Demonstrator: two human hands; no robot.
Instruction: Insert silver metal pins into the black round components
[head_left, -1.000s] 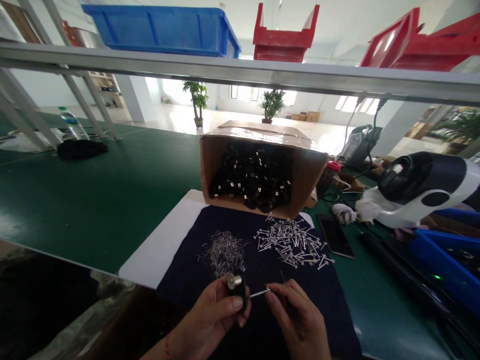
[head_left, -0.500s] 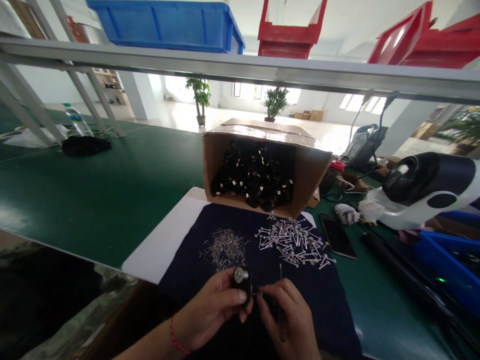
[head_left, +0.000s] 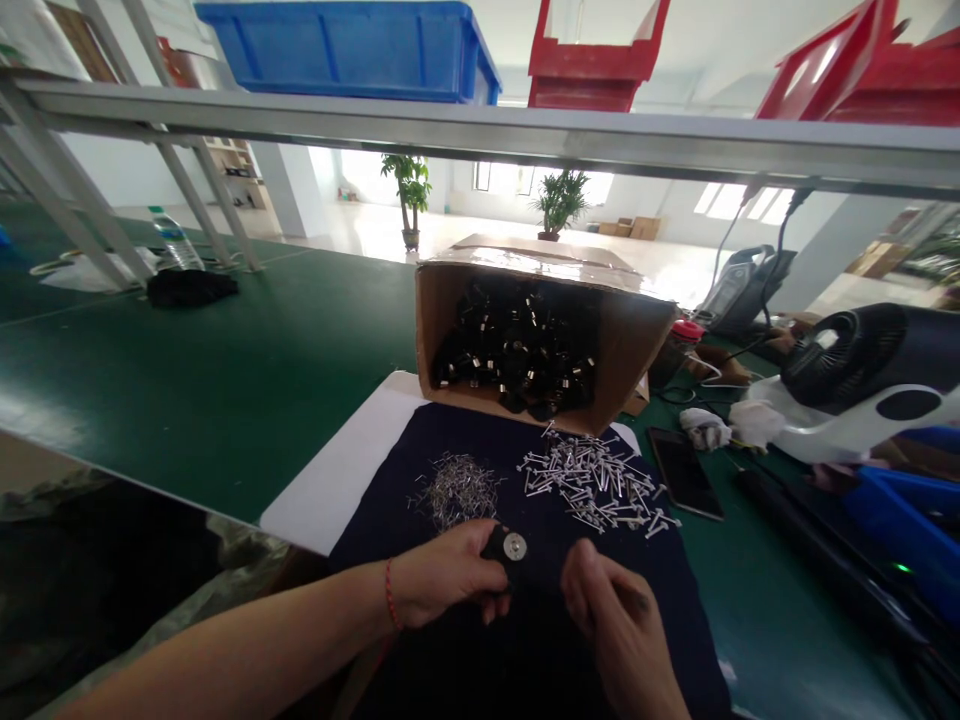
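Observation:
My left hand (head_left: 444,574) grips a small black part with a round silver cap (head_left: 512,547), held just above the dark blue cloth (head_left: 525,660). Close on its right, my right hand (head_left: 611,610) is closed in a pinch; what it pinches is hidden. Beyond my hands lie a pile of thin wire pieces (head_left: 456,487) and a pile of silver pins (head_left: 594,482). A cardboard box (head_left: 630,340) lies on its side behind them, full of black parts (head_left: 517,360).
A phone (head_left: 685,471) lies right of the cloth, near a black-and-white fan (head_left: 862,385) and blue bins (head_left: 900,525). The green bench (head_left: 210,370) stretches left, with a water bottle (head_left: 174,240) far off. A metal rail (head_left: 480,130) carries blue and red bins overhead.
The silver pin seen between my hands a second ago is out of sight now. My left hand turned the black part and lowered it toward the cloth; the view shifted left.

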